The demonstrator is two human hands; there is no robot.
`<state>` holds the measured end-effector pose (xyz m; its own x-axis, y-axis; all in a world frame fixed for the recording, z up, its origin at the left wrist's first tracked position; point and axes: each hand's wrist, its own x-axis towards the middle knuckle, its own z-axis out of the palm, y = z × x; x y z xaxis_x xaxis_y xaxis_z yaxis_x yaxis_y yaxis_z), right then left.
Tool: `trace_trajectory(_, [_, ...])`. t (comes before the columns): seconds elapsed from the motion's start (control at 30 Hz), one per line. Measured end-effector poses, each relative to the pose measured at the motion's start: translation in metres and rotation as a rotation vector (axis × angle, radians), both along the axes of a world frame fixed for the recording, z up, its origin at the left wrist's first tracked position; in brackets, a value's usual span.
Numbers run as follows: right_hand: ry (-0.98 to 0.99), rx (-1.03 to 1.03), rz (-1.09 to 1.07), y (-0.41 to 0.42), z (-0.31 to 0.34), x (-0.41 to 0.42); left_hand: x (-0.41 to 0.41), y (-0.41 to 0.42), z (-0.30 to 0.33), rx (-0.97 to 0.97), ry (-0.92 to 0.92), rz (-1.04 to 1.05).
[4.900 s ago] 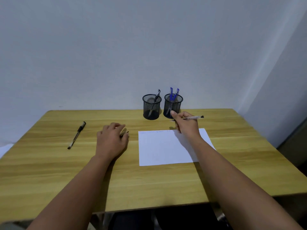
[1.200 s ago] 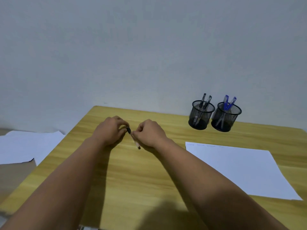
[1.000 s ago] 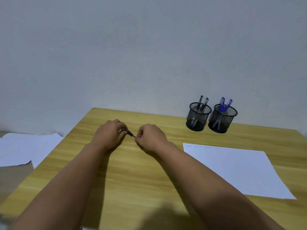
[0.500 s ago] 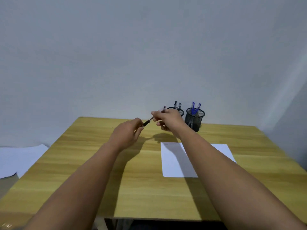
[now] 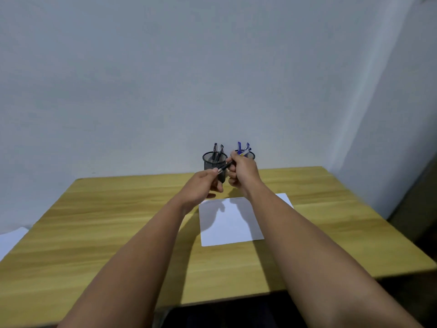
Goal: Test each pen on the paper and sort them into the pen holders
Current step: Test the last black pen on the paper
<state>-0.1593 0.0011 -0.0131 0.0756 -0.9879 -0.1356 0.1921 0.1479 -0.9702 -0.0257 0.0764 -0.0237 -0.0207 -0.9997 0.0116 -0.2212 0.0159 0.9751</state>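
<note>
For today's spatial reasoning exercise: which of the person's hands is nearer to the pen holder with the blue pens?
Right. The right hand overlaps the front of the blue-pen holder; the left hand sits lower left, before the other holder.

No text, label or number can be read anywhere — not on paper [image 5: 227,223] — nor pens.

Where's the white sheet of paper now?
Head view: white sheet of paper lies flat on the wooden table, right of centre, under the raised forearms and nearer than the two black mesh pen holders.
</note>
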Motion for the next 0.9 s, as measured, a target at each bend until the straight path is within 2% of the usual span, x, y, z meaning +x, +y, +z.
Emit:
trace_trajectory(0.1, [-0.021, 0.047, -0.047, -0.003, -0.013, -0.001, -0.008, -0.002, -0.009, 0.008, -0.063, 0.011])
trace_trajectory(0.2, [-0.041, 0.08, -0.075, -0.009, -0.023, 0.001, -0.01, -0.003, -0.015, 0.024, -0.031, 0.036])
trace_trajectory(0.33, [-0.032, 0.108, -0.108, -0.016, -0.026, 0.012, -0.018, -0.003, -0.018, 0.066, 0.086, 0.051])
trace_trajectory(0.47, [-0.212, 0.176, -0.33, -0.039, -0.022, -0.026, -0.003, 0.004, -0.023, 0.125, 0.215, 0.034])
trace_trajectory(0.5, [-0.175, 0.171, -0.373, -0.046, -0.022, -0.044, 0.007, 0.006, -0.028, 0.109, 0.143, 0.058])
trace_trajectory(0.53, [-0.107, 0.155, -0.388, -0.05, -0.021, -0.06, 0.019, 0.006, -0.035, 0.068, -0.011, 0.107])
trace_trajectory(0.63, [0.031, 0.065, -0.32, -0.052, -0.025, -0.082, 0.051, 0.001, -0.062, -0.04, -0.655, 0.336])
trace_trajectory(0.7, [0.114, -0.009, -0.27, -0.046, -0.033, -0.085, 0.062, -0.002, -0.074, -0.059, -0.93, 0.422])
trace_trajectory(0.8, [0.22, -0.113, -0.267, -0.038, -0.047, -0.091, 0.074, -0.005, -0.086, -0.095, -1.194, 0.407])
trace_trajectory(0.9, [0.21, -0.12, -0.255, -0.035, -0.061, -0.094, 0.078, -0.006, -0.094, -0.079, -1.204, 0.422])
